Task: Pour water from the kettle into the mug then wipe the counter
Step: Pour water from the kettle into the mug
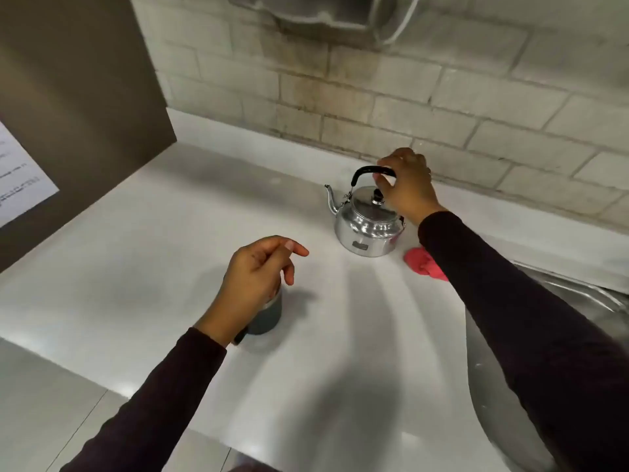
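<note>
1. Counter (163,253) left of the kettle (367,226): bare, open passage.
2. Mug (269,311) in front-left of the kettle, well apart; clear lane between.
3. Pink cloth (420,260) just right of the kettle.
4. Tiled wall (442,107) close behind the kettle.
5. Sink (578,294) further right.

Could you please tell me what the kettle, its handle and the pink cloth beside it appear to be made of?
The kettle looks like polished metal, perhaps steel or aluminium: its body is silvery and mirrors its surroundings. Its handle, which the right hand is closing on, is black and slightly glossy, probably plastic. The pink cloth looks like soft, matte fabric, bunched and partly hidden by the sleeve.
</note>
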The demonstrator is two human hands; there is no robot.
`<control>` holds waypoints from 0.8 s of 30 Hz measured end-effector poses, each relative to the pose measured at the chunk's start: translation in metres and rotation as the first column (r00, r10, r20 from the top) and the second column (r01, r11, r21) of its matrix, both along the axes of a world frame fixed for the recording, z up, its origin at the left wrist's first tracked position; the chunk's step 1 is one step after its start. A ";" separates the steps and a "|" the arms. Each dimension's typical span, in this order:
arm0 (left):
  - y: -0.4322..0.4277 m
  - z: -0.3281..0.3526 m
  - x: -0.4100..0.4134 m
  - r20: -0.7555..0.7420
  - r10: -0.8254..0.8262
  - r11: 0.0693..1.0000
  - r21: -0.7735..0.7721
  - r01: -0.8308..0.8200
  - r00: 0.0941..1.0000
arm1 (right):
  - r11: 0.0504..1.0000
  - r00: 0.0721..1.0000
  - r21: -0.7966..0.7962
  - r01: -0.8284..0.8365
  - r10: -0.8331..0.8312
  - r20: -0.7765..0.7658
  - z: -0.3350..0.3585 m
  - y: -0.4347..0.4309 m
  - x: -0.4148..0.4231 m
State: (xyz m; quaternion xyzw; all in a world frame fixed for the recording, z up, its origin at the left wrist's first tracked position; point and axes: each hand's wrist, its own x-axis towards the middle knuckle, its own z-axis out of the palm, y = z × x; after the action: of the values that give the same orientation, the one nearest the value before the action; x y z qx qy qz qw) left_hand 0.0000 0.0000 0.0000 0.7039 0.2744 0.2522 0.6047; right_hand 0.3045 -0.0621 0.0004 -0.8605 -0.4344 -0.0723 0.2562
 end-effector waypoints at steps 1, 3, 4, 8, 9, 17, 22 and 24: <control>0.012 0.005 0.001 0.024 0.025 0.999 0.029 -0.026 0.999 | 1.000 1.000 -0.007 -0.008 0.008 -0.001 0.005 0.017 0.008; 0.019 0.006 0.000 0.017 0.037 0.999 0.023 -0.038 0.999 | 0.996 0.999 -0.072 0.043 -0.045 -0.024 0.006 0.027 0.016; 0.022 0.006 -0.001 0.023 0.048 0.999 0.015 -0.048 0.999 | 0.992 0.995 -0.103 0.079 -0.084 -0.052 0.006 0.030 0.018; 0.040 0.007 -0.006 0.043 0.090 0.996 -0.016 -0.089 0.995 | 0.977 0.970 -0.187 0.100 -0.138 -0.203 -0.001 0.039 0.032; 0.044 0.007 -0.007 0.046 0.097 0.995 -0.009 -0.096 0.994 | 0.980 0.962 -0.177 0.092 -0.133 -0.237 -0.001 0.040 0.034; 0.066 -0.002 -0.020 0.039 0.110 0.993 0.027 -0.111 0.993 | 0.986 0.961 -0.127 0.104 -0.133 -0.243 0.003 0.033 0.026; 0.078 -0.018 -0.036 0.023 0.159 0.987 0.014 -0.159 0.987 | 0.990 0.972 -0.045 0.135 -0.141 -0.186 0.026 0.015 0.005; 0.082 -0.029 -0.045 -0.014 0.197 0.980 -0.005 -0.197 0.980 | 0.991 0.974 -0.009 0.135 -0.134 -0.181 0.042 0.006 -0.009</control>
State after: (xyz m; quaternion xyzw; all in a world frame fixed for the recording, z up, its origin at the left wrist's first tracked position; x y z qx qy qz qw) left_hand -0.0449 0.0823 -0.0294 0.6729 0.3475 0.3053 0.5773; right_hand 0.2953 -0.0563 0.0419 -0.8906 -0.3498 -0.0113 0.2905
